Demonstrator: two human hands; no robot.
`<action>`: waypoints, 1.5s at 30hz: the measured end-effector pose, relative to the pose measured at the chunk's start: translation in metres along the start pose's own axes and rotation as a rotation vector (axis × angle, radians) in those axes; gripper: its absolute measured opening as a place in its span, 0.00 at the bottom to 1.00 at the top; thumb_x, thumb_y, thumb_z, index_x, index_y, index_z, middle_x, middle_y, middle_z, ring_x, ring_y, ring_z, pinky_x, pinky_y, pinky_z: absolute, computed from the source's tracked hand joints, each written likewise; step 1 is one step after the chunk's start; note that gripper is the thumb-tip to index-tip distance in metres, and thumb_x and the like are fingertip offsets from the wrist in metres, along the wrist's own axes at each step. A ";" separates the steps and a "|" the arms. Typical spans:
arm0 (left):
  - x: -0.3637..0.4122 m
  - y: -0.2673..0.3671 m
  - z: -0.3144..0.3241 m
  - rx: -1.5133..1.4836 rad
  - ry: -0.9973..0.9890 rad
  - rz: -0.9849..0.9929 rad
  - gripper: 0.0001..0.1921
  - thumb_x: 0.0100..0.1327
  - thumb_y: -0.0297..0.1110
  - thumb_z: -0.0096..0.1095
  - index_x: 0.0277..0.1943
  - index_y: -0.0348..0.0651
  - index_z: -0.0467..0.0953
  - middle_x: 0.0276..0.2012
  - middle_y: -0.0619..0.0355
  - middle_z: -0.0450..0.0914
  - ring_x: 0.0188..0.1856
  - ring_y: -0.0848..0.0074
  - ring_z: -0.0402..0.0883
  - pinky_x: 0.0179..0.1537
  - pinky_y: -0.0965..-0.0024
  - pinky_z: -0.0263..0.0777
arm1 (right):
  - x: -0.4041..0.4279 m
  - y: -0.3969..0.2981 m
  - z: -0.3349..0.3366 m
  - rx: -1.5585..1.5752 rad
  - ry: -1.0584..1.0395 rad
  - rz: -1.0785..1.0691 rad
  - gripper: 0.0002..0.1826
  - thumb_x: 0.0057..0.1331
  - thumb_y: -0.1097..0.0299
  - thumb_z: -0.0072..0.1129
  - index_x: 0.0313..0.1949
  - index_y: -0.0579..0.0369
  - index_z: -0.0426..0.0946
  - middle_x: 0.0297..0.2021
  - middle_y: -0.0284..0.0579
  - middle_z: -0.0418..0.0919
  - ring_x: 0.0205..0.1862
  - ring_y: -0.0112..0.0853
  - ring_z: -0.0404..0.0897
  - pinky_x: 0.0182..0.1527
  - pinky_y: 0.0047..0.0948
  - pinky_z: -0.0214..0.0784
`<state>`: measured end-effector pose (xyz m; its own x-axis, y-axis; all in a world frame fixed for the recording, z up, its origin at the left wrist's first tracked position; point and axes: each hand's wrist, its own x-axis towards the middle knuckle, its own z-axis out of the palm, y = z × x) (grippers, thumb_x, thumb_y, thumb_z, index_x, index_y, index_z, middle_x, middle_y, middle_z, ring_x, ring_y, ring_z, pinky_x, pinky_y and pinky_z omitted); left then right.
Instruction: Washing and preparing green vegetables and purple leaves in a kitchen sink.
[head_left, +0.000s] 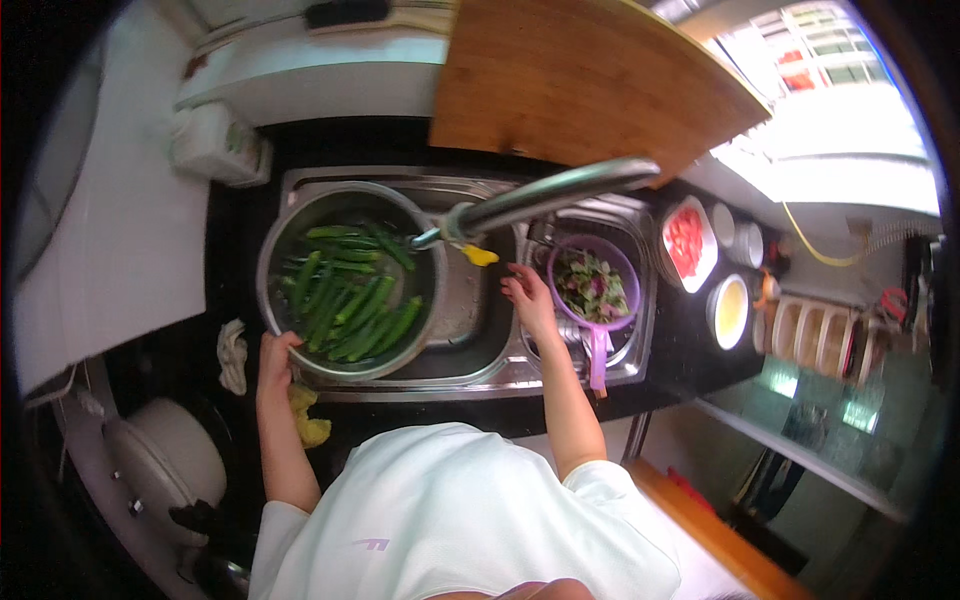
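Note:
A wide metal basin (429, 330) sits over the left part of the sink, with long green vegetables (352, 311) lying in water inside it. My left hand (279, 354) grips the basin's near-left rim, thumb over the edge. Above the right part of the sink bowl, my right hand (531, 294) is empty, its fingers slightly apart. Just right of it, a purple handled strainer (598, 352) holds leafy greens with reddish parts (592, 285). From the faucet (555, 196) the spout end reaches the basin's right rim, and a yellow piece (478, 256) hangs near it.
A large wooden board (585, 82) stands behind the sink. On the right counter are a white dish of red pieces (684, 244), a bowl of yellow liquid (727, 311) and a rack (814, 337). Leftward lie a pale cloth (232, 356), a yellow cloth (309, 420) and a lidded cooker (165, 457).

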<state>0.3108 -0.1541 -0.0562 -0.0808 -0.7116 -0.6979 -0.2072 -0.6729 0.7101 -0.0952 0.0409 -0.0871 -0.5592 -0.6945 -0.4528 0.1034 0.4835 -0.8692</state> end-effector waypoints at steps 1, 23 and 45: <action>0.002 -0.003 -0.002 -0.084 -0.011 0.023 0.10 0.44 0.22 0.55 0.34 0.33 0.73 0.26 0.60 0.73 0.28 0.75 0.72 0.32 0.71 0.66 | -0.002 0.000 -0.001 0.012 0.015 0.016 0.16 0.69 0.71 0.48 0.55 0.56 0.69 0.42 0.44 0.79 0.41 0.28 0.79 0.43 0.24 0.71; 0.050 -0.038 0.055 0.215 -0.113 -0.172 0.10 0.45 0.29 0.60 0.31 0.37 0.70 0.22 0.58 0.71 0.19 0.74 0.73 0.14 0.72 0.64 | 0.023 -0.010 0.075 -0.303 0.022 -0.283 0.10 0.61 0.77 0.50 0.42 0.61 0.75 0.33 0.48 0.80 0.37 0.35 0.81 0.41 0.31 0.72; 0.158 -0.110 0.212 0.421 -0.121 -0.012 0.39 0.61 0.53 0.55 0.69 0.43 0.52 0.66 0.43 0.57 0.66 0.53 0.56 0.64 0.58 0.53 | 0.121 0.086 0.183 -0.817 -0.134 -0.217 0.35 0.64 0.53 0.49 0.69 0.42 0.51 0.63 0.57 0.58 0.64 0.53 0.59 0.60 0.54 0.54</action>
<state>0.1144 -0.1496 -0.2644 -0.1841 -0.6587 -0.7295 -0.5862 -0.5221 0.6195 -0.0030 -0.0990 -0.2533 -0.3909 -0.8482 -0.3576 -0.6489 0.5294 -0.5465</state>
